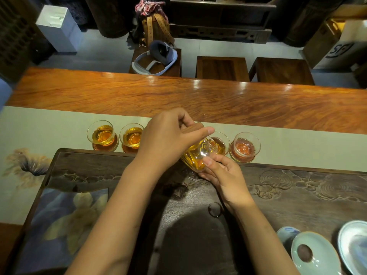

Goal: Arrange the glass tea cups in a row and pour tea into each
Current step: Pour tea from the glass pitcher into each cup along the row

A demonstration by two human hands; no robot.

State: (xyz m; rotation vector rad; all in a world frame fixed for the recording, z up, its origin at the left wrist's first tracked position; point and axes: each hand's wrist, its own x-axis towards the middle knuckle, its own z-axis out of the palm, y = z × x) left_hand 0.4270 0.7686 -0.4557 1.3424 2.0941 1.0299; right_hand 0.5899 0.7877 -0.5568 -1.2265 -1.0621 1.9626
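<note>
Head view: 4 glass cups stand in a row on the pale runner, along the far edge of the dark carved tray; each sits on a round coaster. Far-left cup and second cup hold amber tea; third cup is partly hidden behind the pitcher, its level hard to read; far-right cup looks empty, with only the coaster's colour showing through.

Left hand is curled round the pitcher's wooden handle, index finger stretched along the top; right hand steadies the glass pitcher from 5 o'clock, fingertips touching its lower wall, fingers fairly straight; pitcher is tilted toward 1 o'clock, spout over the third cup.

Step in hand, as I judge it: filling cup 3; tilt slowly, keep the spout low over the rim, match the level of the 2 filled cups, right the pitcher before moving on to cup 4; a drip on the runner is the risk.

Writing: large dark "SF" mark on the white box at 2 o'clock; nothing else legible.
</note>
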